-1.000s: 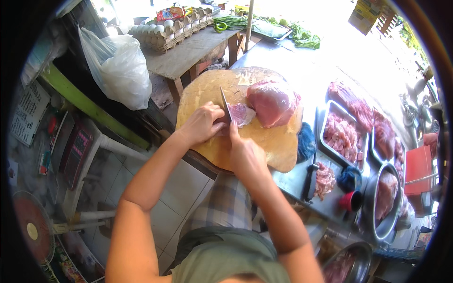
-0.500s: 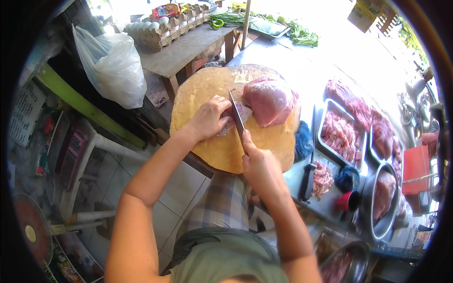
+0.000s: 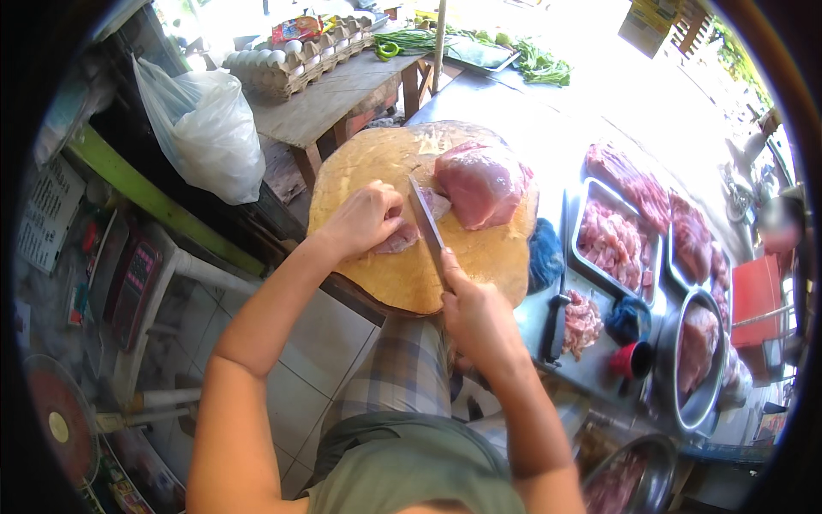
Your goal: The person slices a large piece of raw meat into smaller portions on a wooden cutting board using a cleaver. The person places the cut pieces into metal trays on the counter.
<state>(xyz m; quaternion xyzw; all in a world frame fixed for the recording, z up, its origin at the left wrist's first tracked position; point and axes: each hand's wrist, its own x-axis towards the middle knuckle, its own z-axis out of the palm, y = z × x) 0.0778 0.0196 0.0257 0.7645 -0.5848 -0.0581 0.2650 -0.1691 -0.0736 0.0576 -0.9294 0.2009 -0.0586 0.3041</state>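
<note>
My right hand [image 3: 481, 315] grips a kitchen knife [image 3: 428, 221] by its handle, with the blade slanting up and left over a round wooden chopping board [image 3: 377, 281]. To the left of the blade, my left hand [image 3: 363, 219] is closed with its fingertips on a small piece of raw meat [image 3: 398, 239]. Another bit of this pale meat shows just right of the blade; whether the two are joined is hidden by the knife. A large pink chunk of meat [image 3: 481, 186] rests at the board's far right.
Right of the board, a metal tray [image 3: 582, 248] holds cut meat, beside a second knife [image 3: 556, 330], a blue cloth [image 3: 545, 255] and a steel bowl [image 3: 717, 377] with meat. Egg trays [image 3: 295, 73] and greens [image 3: 544, 64] lie beyond. A white plastic bag [image 3: 214, 137] hangs at left.
My left hand has drawn slightly left, away from the blade, with the small piece of meat under its fingers. The knife still lies across the board; the whole view has shifted a little.
</note>
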